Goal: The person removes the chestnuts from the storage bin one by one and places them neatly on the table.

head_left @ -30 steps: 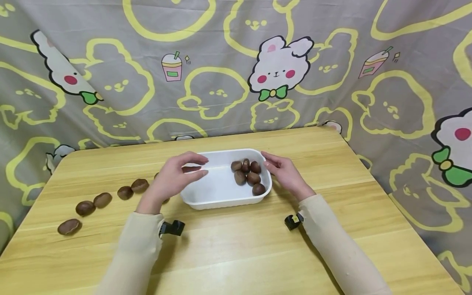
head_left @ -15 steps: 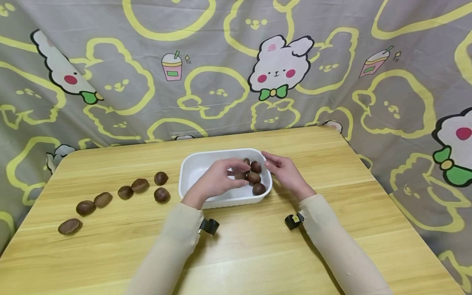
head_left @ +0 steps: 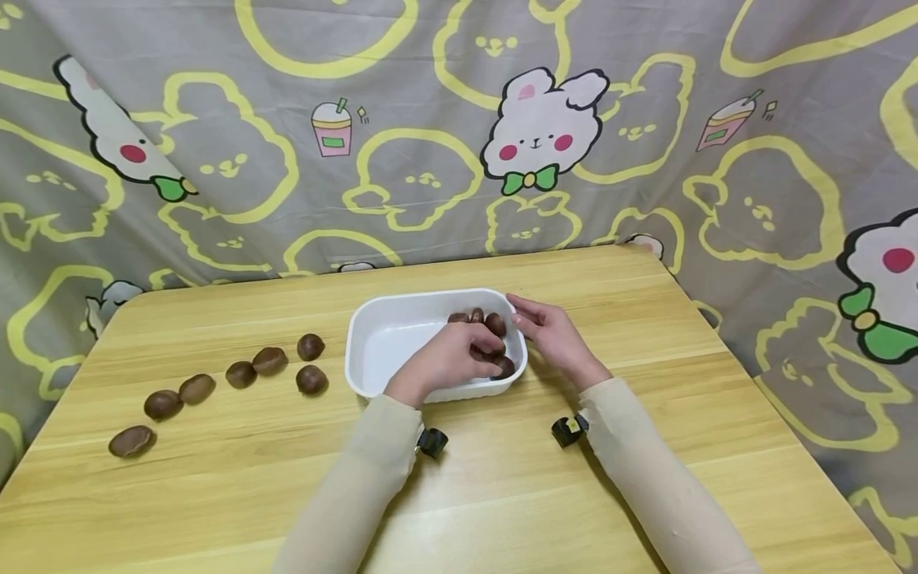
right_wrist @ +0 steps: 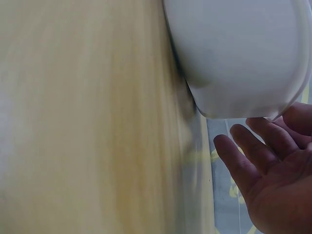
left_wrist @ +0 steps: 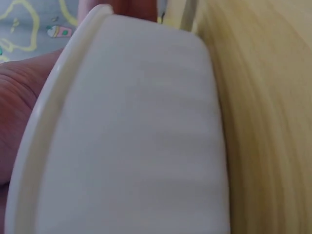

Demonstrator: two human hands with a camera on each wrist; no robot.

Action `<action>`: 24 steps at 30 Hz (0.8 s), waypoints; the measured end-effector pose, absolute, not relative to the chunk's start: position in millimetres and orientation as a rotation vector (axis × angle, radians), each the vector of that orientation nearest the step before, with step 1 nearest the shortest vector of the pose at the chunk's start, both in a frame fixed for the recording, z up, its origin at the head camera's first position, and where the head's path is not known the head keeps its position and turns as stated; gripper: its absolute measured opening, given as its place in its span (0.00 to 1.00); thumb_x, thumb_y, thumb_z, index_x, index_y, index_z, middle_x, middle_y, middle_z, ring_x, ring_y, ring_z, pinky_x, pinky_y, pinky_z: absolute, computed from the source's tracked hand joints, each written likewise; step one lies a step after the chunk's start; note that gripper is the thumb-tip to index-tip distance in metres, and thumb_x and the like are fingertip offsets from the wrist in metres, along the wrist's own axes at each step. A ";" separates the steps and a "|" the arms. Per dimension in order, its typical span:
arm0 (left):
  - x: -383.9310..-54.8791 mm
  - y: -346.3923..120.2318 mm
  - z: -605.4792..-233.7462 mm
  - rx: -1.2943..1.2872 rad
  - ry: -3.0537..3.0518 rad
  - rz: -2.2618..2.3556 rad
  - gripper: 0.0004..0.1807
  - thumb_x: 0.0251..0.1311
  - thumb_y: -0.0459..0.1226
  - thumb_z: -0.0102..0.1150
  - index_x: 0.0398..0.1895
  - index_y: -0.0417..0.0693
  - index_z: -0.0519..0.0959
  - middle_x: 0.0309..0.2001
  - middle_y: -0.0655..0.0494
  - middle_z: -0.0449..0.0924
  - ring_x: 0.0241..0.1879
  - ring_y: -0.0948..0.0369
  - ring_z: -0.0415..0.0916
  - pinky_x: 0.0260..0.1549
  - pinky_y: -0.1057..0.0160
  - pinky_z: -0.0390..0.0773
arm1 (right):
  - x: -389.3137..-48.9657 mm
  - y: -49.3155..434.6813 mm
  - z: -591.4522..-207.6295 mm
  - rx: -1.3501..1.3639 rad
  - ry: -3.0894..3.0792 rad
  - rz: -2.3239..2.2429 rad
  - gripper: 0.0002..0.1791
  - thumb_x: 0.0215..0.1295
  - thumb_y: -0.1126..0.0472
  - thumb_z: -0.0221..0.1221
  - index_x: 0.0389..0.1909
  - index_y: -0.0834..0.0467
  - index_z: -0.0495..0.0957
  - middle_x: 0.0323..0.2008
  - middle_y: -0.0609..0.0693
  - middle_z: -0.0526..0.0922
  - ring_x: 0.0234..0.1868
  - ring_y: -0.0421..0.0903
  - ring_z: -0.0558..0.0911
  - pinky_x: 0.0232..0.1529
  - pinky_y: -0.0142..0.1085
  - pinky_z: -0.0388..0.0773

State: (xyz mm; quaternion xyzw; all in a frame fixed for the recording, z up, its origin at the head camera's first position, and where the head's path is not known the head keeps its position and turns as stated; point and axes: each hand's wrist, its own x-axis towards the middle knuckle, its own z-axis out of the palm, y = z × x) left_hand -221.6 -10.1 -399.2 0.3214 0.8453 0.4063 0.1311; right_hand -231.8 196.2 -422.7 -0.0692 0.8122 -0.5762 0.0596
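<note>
In the head view a white plastic box (head_left: pixel 387 311) stands on the table, with several brown chestnuts (head_left: pixel 495 324) at its right end. My left hand (head_left: pixel 448 355) reaches over the near rim, thumb and fingers curled round a chestnut among them. The hand covers part of that chestnut. My right hand (head_left: pixel 555 339) touches the right end of the box from outside, thumb and forefinger at the rim. Seen from the right wrist, its fingers (right_wrist: pixel 239 156) are loosely stretched beside the box wall (right_wrist: pixel 243 58). The left wrist view is mostly filled by the box's outer side (left_wrist: pixel 131 126).
Several chestnuts (head_left: pixel 269 361) lie on the wooden table (head_left: pixel 495 494) left of the box, in a loose slanting row, with a pair (head_left: pixel 311 379) nearest it. A patterned curtain (head_left: pixel 402 207) hangs behind and beside the table.
My left hand has moved right from the box's left end to the chestnuts, and its fingers have closed round one. My right hand and the box have hardly moved.
</note>
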 end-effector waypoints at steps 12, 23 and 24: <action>-221.3 1.3 -404.9 1.041 2.576 0.902 0.11 0.57 0.35 0.71 0.43 0.43 0.86 0.42 0.56 0.85 0.43 0.61 0.80 0.47 0.66 0.76 | -231.7 194.0 -421.1 -0.208 2.455 -1.751 0.24 0.74 0.63 0.54 0.69 0.60 0.68 0.64 0.58 0.72 0.63 0.52 0.73 0.61 0.43 0.70; -224.3 1.0 -407.2 1.048 2.432 0.982 0.08 0.59 0.32 0.68 0.42 0.40 0.86 0.42 0.53 0.83 0.42 0.59 0.81 0.46 0.65 0.77 | -230.7 195.5 -420.9 -0.220 2.427 -1.770 0.24 0.75 0.63 0.53 0.69 0.61 0.68 0.64 0.59 0.72 0.63 0.52 0.73 0.61 0.44 0.70; -224.3 1.2 -407.0 1.047 2.428 0.982 0.08 0.59 0.32 0.68 0.42 0.40 0.86 0.42 0.53 0.83 0.41 0.59 0.81 0.45 0.67 0.77 | -230.8 195.4 -421.2 -0.222 2.422 -1.776 0.24 0.74 0.63 0.53 0.69 0.61 0.68 0.64 0.59 0.72 0.63 0.52 0.73 0.61 0.44 0.70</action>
